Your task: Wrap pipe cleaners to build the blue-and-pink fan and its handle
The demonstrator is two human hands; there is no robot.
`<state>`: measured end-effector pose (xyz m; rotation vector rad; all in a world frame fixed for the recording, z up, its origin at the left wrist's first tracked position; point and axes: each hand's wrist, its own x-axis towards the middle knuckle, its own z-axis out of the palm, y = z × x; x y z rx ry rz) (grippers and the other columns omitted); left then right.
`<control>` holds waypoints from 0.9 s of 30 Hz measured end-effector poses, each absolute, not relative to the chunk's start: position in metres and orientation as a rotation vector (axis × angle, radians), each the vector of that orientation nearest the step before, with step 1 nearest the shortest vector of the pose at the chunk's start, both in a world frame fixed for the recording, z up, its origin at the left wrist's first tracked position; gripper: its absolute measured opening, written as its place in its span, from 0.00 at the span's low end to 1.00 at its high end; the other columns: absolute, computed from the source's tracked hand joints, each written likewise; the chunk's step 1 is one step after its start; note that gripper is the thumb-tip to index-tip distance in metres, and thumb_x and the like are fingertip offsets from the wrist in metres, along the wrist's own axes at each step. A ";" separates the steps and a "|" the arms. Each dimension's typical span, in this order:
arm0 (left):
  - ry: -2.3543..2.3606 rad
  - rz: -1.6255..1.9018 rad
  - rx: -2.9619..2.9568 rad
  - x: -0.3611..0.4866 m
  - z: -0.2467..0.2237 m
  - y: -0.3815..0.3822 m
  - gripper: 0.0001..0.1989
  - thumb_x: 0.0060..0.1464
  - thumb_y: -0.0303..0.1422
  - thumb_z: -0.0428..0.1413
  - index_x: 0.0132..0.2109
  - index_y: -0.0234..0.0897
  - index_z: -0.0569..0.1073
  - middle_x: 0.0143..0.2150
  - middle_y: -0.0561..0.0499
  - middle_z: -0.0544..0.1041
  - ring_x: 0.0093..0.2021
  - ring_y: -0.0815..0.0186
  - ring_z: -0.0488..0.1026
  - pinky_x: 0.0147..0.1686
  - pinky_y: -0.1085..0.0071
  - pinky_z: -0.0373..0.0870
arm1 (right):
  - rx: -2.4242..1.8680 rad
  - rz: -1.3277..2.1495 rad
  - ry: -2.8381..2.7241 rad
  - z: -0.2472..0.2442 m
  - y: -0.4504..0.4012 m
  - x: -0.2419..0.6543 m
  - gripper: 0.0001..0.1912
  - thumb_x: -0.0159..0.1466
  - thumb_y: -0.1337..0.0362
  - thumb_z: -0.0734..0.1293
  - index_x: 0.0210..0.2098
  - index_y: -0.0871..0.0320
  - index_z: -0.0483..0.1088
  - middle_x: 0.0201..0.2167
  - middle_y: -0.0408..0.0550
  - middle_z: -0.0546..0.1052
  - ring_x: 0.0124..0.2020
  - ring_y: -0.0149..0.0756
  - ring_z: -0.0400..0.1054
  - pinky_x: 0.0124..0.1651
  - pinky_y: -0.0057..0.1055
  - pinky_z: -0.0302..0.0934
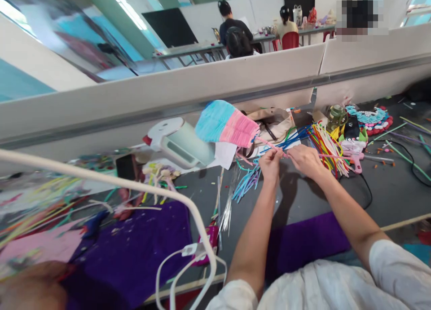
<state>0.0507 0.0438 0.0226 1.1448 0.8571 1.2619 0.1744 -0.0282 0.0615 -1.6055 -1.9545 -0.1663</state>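
My left hand [270, 164] pinches a pink pipe cleaner [269, 142] that runs from the narrow end of a fan-shaped blue and pink fuzzy piece [225, 123]. Just to the right, my right hand [305, 160] has its fingers closed on the same pink strand, close against the left fingertips. Past the right hand a pink length extends toward a pink-handled tool [357, 161], whose kind I cannot make out. Below and left of my left hand lies a bunch of blue and purple pipe cleaners [247, 183]. Multicoloured pipe cleaners [328, 143] lie beyond my right hand.
A pale green and white appliance [183, 141] stands near the partition [161, 94]. A white curved tube [182, 194] crosses in front at left. Clear thin strips [229, 206] and a purple cloth [134, 251] lie on the dark table. A co-worker's blurred hand [33, 285] shows bottom left.
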 end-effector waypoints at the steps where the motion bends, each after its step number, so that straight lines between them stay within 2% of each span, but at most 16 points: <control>1: 0.822 1.252 1.142 0.048 0.023 0.041 0.10 0.41 0.37 0.66 0.25 0.35 0.76 0.24 0.54 0.72 0.26 0.72 0.66 0.30 0.76 0.63 | -1.558 -0.167 -2.016 0.066 -0.028 0.180 0.10 0.66 0.67 0.60 0.31 0.58 0.71 0.29 0.52 0.75 0.35 0.39 0.67 0.36 0.31 0.55; 5: 0.719 1.176 1.065 0.038 0.030 0.029 0.14 0.36 0.38 0.69 0.28 0.34 0.77 0.26 0.53 0.74 0.25 0.72 0.69 0.30 0.74 0.67 | -1.332 0.053 -2.006 0.068 -0.024 0.197 0.09 0.66 0.65 0.61 0.33 0.57 0.72 0.32 0.49 0.76 0.37 0.37 0.68 0.39 0.30 0.57; 10: 0.643 1.104 0.892 0.035 0.041 0.014 0.15 0.33 0.36 0.70 0.27 0.34 0.75 0.25 0.53 0.73 0.24 0.72 0.69 0.28 0.75 0.68 | -1.117 0.644 -1.598 0.043 -0.020 0.188 0.10 0.64 0.59 0.63 0.31 0.58 0.72 0.24 0.42 0.74 0.27 0.31 0.66 0.32 0.27 0.60; 14: 0.595 1.182 0.853 0.039 0.045 0.009 0.13 0.37 0.36 0.69 0.25 0.34 0.74 0.24 0.54 0.72 0.23 0.75 0.66 0.25 0.78 0.64 | -1.043 0.796 -1.292 0.028 -0.026 0.160 0.14 0.61 0.54 0.65 0.30 0.59 0.72 0.23 0.43 0.74 0.24 0.30 0.65 0.29 0.27 0.59; 19: 0.690 1.436 0.914 0.047 0.046 0.012 0.13 0.41 0.38 0.67 0.25 0.35 0.74 0.23 0.54 0.71 0.23 0.74 0.65 0.26 0.77 0.62 | -1.266 0.498 -1.193 0.024 -0.039 0.128 0.12 0.64 0.56 0.63 0.31 0.57 0.72 0.24 0.44 0.76 0.24 0.32 0.66 0.29 0.28 0.59; 24: 0.885 1.564 1.194 0.041 0.038 0.017 0.11 0.47 0.37 0.62 0.23 0.35 0.73 0.22 0.55 0.69 0.25 0.72 0.64 0.28 0.76 0.61 | -1.434 0.048 -1.551 0.030 -0.048 0.126 0.12 0.67 0.62 0.58 0.33 0.57 0.72 0.30 0.50 0.77 0.33 0.37 0.70 0.37 0.30 0.60; 27: 0.969 1.539 1.349 0.032 0.031 0.017 0.09 0.48 0.35 0.61 0.25 0.36 0.75 0.22 0.56 0.70 0.26 0.71 0.64 0.29 0.76 0.61 | -1.499 -0.123 -1.820 0.044 -0.050 0.139 0.14 0.68 0.64 0.57 0.33 0.58 0.72 0.29 0.53 0.76 0.34 0.38 0.69 0.37 0.31 0.59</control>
